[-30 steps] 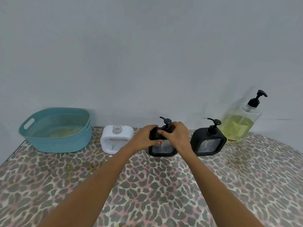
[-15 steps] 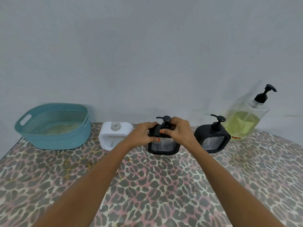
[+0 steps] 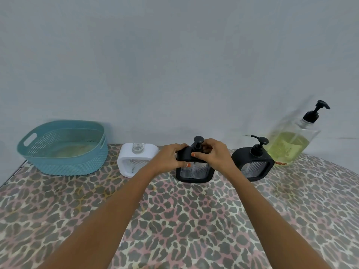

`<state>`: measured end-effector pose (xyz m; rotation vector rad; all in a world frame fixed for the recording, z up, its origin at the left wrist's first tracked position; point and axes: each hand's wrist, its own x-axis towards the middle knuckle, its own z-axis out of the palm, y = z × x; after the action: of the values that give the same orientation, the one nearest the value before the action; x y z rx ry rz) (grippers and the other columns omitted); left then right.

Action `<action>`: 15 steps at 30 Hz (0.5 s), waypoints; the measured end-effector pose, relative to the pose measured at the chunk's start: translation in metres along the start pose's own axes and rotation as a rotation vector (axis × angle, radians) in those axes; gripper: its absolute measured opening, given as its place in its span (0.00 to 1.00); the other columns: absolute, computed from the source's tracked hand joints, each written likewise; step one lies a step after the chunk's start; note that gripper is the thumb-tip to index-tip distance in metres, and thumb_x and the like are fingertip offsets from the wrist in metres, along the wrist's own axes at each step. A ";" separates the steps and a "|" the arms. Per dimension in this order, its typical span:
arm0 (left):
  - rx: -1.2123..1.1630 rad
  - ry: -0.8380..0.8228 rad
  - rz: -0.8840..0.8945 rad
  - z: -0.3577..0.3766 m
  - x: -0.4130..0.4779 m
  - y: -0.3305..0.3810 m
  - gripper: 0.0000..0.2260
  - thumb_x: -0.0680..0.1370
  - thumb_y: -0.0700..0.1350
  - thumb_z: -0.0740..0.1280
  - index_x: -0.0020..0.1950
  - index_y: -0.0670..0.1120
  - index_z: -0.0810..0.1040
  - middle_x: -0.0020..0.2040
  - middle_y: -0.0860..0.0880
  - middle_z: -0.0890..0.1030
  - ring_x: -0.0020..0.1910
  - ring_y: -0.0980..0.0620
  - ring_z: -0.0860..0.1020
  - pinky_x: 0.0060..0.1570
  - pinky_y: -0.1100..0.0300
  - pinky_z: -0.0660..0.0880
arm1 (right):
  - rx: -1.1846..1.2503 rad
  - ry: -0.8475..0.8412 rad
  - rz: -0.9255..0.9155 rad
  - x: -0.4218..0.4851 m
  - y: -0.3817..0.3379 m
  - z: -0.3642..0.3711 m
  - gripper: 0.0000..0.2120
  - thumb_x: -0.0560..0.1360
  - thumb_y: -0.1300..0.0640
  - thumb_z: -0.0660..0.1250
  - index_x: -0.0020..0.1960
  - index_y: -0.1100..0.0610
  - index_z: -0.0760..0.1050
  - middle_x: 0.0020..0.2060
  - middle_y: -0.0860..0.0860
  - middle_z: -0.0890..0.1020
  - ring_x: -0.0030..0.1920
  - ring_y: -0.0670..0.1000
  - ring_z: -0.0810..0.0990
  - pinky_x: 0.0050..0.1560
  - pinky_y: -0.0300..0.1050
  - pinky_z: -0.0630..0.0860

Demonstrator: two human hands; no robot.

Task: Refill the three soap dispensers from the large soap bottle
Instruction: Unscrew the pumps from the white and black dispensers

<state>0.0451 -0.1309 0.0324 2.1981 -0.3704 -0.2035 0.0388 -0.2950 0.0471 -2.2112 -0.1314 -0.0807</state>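
Three square soap dispensers stand in a row by the wall. The white dispenser [image 3: 136,161] on the left has an uncapped clear neck. My left hand [image 3: 171,157] grips the upper left corner of the middle black dispenser [image 3: 195,172]. My right hand [image 3: 212,154] has its fingers curled round the base of that dispenser's black pump [image 3: 198,142]. A second black dispenser [image 3: 253,164] with its pump on stands to the right. The large clear soap bottle [image 3: 291,145], about half full of yellow-green soap, stands at the far right against the wall.
A teal perforated basket [image 3: 64,148] sits at the back left. The table is covered with a leopard-print cloth [image 3: 184,220]; its left edge shows near the basket. A plain grey wall [image 3: 174,65] runs right behind the row.
The pump head on the middle black dispenser has turned between my right fingers. Both hands stay on that dispenser; the view has shifted slightly.
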 end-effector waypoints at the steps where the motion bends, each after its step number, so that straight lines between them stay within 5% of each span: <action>1: -0.006 -0.003 0.006 0.000 0.000 0.000 0.22 0.70 0.41 0.73 0.63 0.47 0.73 0.58 0.48 0.78 0.58 0.50 0.75 0.59 0.57 0.71 | 0.008 -0.036 -0.015 -0.001 0.001 -0.002 0.14 0.69 0.59 0.72 0.54 0.61 0.76 0.46 0.54 0.81 0.48 0.52 0.79 0.42 0.29 0.72; 4: -0.019 -0.012 0.003 0.001 0.000 -0.001 0.21 0.69 0.41 0.73 0.61 0.49 0.74 0.57 0.48 0.79 0.57 0.50 0.76 0.60 0.52 0.72 | 0.039 -0.074 -0.018 -0.004 0.002 -0.001 0.17 0.71 0.61 0.69 0.59 0.59 0.72 0.51 0.54 0.80 0.52 0.52 0.78 0.49 0.39 0.70; 7: -0.009 -0.010 0.014 0.001 0.001 -0.002 0.20 0.69 0.42 0.73 0.60 0.48 0.75 0.55 0.48 0.79 0.56 0.49 0.76 0.58 0.53 0.73 | 0.021 0.047 -0.004 -0.004 -0.001 0.011 0.25 0.68 0.57 0.74 0.60 0.60 0.69 0.49 0.50 0.73 0.49 0.48 0.72 0.47 0.35 0.66; 10: -0.003 -0.006 0.012 0.001 0.001 -0.002 0.20 0.69 0.42 0.73 0.60 0.48 0.75 0.55 0.47 0.79 0.55 0.48 0.76 0.58 0.52 0.73 | 0.017 0.157 0.026 -0.002 -0.002 0.019 0.21 0.67 0.55 0.75 0.53 0.61 0.69 0.46 0.51 0.72 0.44 0.49 0.71 0.37 0.31 0.65; 15: -0.004 -0.013 0.004 0.001 0.003 -0.003 0.21 0.69 0.42 0.73 0.60 0.49 0.74 0.56 0.48 0.78 0.57 0.48 0.75 0.60 0.51 0.72 | 0.144 0.174 0.066 -0.004 0.003 0.019 0.18 0.67 0.59 0.74 0.53 0.60 0.72 0.44 0.51 0.76 0.44 0.48 0.74 0.38 0.26 0.70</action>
<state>0.0478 -0.1312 0.0291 2.1930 -0.3815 -0.2163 0.0358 -0.2821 0.0328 -2.0526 0.0315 -0.2192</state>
